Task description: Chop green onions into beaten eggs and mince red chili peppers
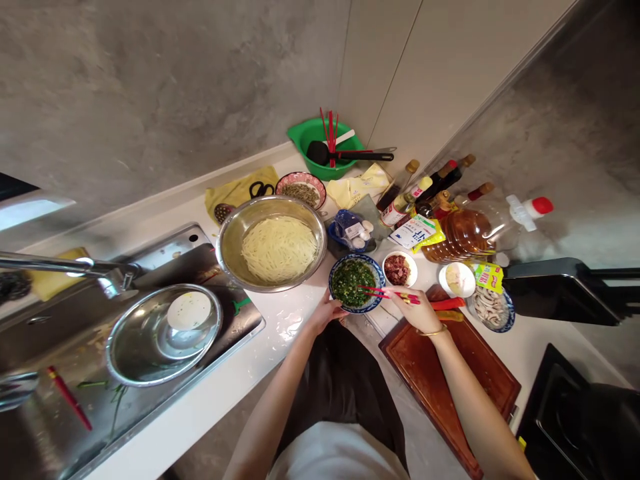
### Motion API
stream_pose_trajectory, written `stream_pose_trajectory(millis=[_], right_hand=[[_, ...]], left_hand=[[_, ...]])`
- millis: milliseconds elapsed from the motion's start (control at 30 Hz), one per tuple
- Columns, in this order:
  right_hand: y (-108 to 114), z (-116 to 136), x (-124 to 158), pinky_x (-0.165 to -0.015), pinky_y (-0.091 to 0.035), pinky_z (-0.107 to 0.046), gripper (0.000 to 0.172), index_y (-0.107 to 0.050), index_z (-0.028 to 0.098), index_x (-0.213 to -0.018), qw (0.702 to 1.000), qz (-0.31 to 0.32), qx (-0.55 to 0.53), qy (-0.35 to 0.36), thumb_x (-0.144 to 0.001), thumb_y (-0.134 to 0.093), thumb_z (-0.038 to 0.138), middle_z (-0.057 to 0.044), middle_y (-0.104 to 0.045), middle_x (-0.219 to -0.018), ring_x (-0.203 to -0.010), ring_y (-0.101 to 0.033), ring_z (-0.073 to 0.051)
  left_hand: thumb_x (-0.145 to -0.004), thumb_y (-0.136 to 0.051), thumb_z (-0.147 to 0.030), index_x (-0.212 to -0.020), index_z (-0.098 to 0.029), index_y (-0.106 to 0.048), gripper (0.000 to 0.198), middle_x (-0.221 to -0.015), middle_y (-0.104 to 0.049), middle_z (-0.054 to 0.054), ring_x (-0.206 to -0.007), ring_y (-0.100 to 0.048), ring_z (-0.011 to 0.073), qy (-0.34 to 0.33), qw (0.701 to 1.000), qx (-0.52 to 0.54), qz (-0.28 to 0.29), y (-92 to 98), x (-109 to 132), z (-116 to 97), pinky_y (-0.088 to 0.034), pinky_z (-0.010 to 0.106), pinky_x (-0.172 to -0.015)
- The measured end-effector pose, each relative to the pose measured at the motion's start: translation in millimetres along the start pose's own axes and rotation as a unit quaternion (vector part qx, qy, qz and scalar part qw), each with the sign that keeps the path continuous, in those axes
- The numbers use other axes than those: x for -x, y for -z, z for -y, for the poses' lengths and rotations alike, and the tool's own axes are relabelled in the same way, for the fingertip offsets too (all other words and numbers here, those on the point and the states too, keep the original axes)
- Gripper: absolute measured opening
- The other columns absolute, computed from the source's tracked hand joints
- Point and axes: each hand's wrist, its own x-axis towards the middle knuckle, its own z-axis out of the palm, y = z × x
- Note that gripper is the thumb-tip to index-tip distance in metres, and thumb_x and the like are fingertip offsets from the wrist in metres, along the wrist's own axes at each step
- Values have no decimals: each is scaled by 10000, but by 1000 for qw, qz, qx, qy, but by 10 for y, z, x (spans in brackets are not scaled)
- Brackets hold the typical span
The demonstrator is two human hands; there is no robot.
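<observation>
My left hand [327, 313] grips the near left rim of a blue-and-white patterned bowl [376, 303]. Chopped greens [353, 281] fill much of that bowl. In my right hand [417, 310] are red chopsticks [387, 293], their tips down in the greens. A small white bowl of chopped reddish meat [397, 269] sits just beyond my right hand. Left of the patterned bowl stands a large steel bowl [227, 257] heaped with pale shredded strips [280, 248]. A wooden cutting board [455, 387] lies under my right forearm.
At left, a steel basin [117, 347] holding a white bowl [189, 311] sits in the sink under the faucet [113, 280]. Bottles and an oil jug [465, 233] line the right wall. A green basket [300, 137] with utensils stands behind. Sliced mushrooms [490, 307] are at right.
</observation>
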Motion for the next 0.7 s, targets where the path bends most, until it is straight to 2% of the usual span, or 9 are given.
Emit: stream_pose_trajectory(millis=[100,167,267,367,433,567,700], right_hand=[[112,-93,-40,-831,-527,-330,274,-687,210,-983,995,-96,-1,-27,-836,-525,375,-54,-703,-980,-909,-657,-211],[43,-104,-112,-826,-526,-330,275,-686,212,-980,992,-124,6,-23,-840,-515,376,-58,-704,-971,-896,-659,-210],[-164,-53,-162,-827,-523,-320,259,-688,235,-969,996,-84,-4,7,-854,-492,361,-42,-703,-975,-900,-657,-198],[-271,10,-36,-817,-531,-311,248,-687,251,-979,999,-31,-35,9,-857,-495,350,-28,-703,-982,-904,-657,-189],[-233,33,154,-810,-539,-308,246,-689,250,-982,997,-37,-60,-13,-851,-510,356,-30,-703,-984,-899,-660,-191],[-63,61,705,-841,-535,-329,268,-683,230,-1008,985,-121,-89,-90,-832,-545,376,-52,-688,-1032,-923,-656,-210],[-27,137,1364,-831,-545,-355,324,-664,204,-1058,947,-221,-134,-188,-817,-567,398,-73,-678,-1057,-916,-661,-230]], left_hand=[[-722,-588,-82,-1314,-258,-339,666,-995,-617,72,-752,-643,142,0,1000,-7,1,-7,13,-14,-540,358,-773],[-737,-577,-95,-1292,-255,-358,618,-984,-622,67,-728,-643,133,1,1000,-22,-5,-21,14,-19,-541,360,-772],[-764,-560,-132,-1276,-266,-363,564,-1039,-610,70,-709,-641,133,-12,999,-43,-25,-63,4,-17,-548,386,-752],[-768,-566,-159,-1257,-264,-376,535,-1151,-563,86,-764,-638,150,-43,997,-58,-39,-113,18,-21,-555,395,-731],[-760,-573,-160,-1248,-254,-381,533,-1200,-533,92,-830,-630,168,-57,996,-62,-30,-140,77,-43,-556,396,-738],[-727,-600,-141,-1259,-276,-333,611,-1236,-499,80,-938,-596,187,-58,997,-59,9,-188,317,-145,-550,401,-778],[-692,-632,-150,-1239,-280,-304,651,-1196,-509,61,-949,-587,197,-24,993,-109,41,-257,554,-224,-550,431,-770]])
